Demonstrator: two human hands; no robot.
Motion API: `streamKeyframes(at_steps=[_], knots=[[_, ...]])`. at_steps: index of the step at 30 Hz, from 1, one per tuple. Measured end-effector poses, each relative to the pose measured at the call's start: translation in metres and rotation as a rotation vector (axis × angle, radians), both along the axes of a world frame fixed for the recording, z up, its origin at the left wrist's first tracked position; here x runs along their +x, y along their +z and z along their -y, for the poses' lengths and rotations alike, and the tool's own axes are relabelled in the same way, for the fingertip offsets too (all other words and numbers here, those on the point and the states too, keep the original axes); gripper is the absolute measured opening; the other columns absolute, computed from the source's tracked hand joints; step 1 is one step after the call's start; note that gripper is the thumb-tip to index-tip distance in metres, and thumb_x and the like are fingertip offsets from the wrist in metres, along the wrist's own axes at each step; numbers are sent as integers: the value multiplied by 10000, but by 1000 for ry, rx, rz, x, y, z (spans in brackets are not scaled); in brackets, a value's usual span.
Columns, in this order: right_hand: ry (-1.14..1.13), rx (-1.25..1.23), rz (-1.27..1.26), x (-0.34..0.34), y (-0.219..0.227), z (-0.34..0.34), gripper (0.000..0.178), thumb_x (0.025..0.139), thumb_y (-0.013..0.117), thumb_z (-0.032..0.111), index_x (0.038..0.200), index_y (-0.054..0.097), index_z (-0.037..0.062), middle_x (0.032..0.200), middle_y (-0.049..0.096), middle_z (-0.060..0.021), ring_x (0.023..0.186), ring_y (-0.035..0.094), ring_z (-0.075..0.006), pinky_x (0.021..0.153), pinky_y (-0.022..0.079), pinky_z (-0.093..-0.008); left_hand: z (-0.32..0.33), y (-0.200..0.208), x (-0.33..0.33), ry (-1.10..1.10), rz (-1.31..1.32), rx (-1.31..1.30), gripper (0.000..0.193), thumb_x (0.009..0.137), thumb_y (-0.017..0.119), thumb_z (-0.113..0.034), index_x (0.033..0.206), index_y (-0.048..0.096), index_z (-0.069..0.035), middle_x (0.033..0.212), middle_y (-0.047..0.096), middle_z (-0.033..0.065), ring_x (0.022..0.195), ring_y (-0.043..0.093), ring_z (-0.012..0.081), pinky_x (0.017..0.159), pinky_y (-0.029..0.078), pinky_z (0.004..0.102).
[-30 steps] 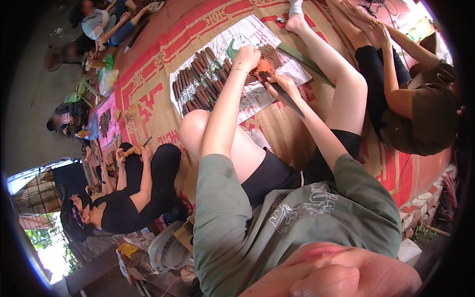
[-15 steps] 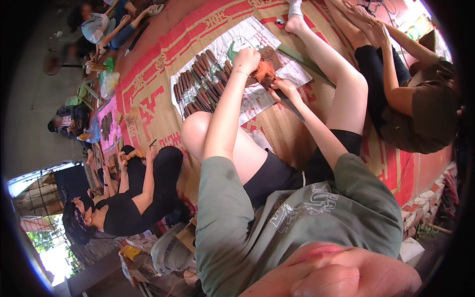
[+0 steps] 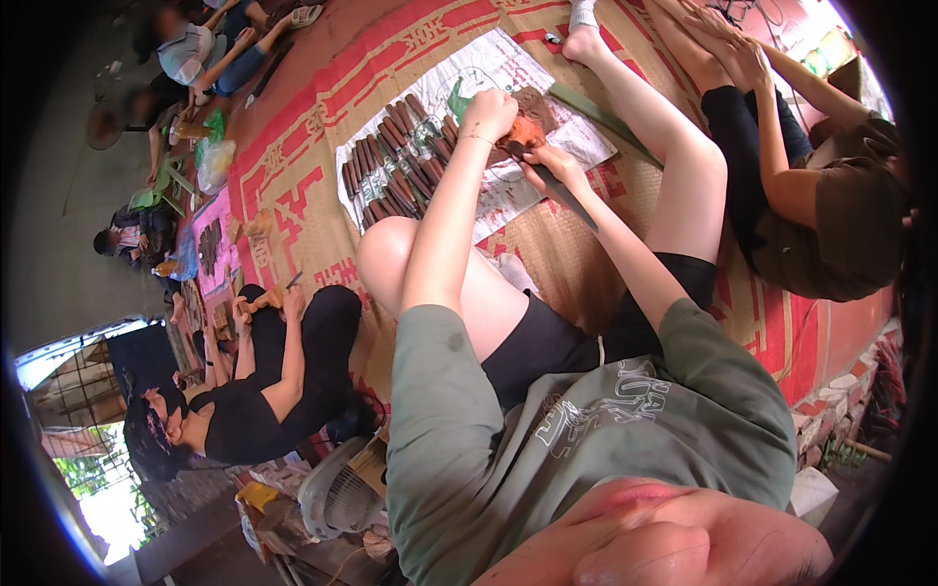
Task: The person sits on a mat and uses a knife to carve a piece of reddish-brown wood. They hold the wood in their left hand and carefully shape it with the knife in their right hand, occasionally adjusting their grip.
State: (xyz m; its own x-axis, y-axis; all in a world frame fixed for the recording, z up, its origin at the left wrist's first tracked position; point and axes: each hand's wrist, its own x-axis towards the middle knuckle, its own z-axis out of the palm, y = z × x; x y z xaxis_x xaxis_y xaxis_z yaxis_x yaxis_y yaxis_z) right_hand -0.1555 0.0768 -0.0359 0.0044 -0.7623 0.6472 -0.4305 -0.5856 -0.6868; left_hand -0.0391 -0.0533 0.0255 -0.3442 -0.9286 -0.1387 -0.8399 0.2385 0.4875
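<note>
My left hand (image 3: 491, 114) is closed in a fist over the far edge of a white printed sheet (image 3: 503, 210); what its fingers hold is hidden. Against it lies a soft-looking orange-red lump (image 3: 529, 129), with brown matter (image 3: 536, 104) spread behind. My right hand (image 3: 555, 168) is closed on a knife (image 3: 576, 203), whose long dark blade points back along my forearm. A dark end near the right thumb meets the orange lump. Rows of dark brown sticks (image 3: 396, 166) lie on the sheet to the left, beside a green scrap (image 3: 457, 100).
A patterned red and tan mat (image 3: 293, 195) spreads under everything. My bare legs frame the sheet, a green strip (image 3: 606, 119) beside it. One person (image 3: 821, 195) sits close on the right, another (image 3: 259, 410) on the left. A fan (image 3: 342, 498) stands at lower left.
Both hands have shifted slightly, the left a little farther away and the right a little left with the knife. At far left, a person's arm has reached downward.
</note>
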Motion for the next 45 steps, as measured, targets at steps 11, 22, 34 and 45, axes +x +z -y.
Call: streamKeyframes(at_steps=[11,22,34,45], knots=[[31,21,-68,-3,3,-2,160,685,674,23,785,549,33,668,562,-108,618,573,-285,539,463,-349,-3,-1,5,-8,-26,-23,324,783,431,-246,849,675,-43,905,628,221,868,608,376,794,483,432],[38,-1,-48,-5,-12,-1,159,696,681,29,773,542,37,637,538,-117,575,557,-285,506,444,-351,1,-6,5,-16,-15,-22,331,788,435,-255,852,675,-38,901,629,221,864,608,380,796,485,430],[94,32,-85,-14,-25,0,134,716,644,0,776,538,56,615,503,-107,556,528,-262,513,436,-344,-2,1,0,-18,4,-14,335,784,429,-251,882,668,-38,916,622,226,880,602,381,813,479,424],[29,66,-82,-15,-29,-4,173,689,687,35,800,555,43,685,563,-135,601,577,-308,522,459,-367,0,-5,2,30,36,-51,328,780,439,-245,878,675,-40,912,621,242,881,606,387,816,479,439]])
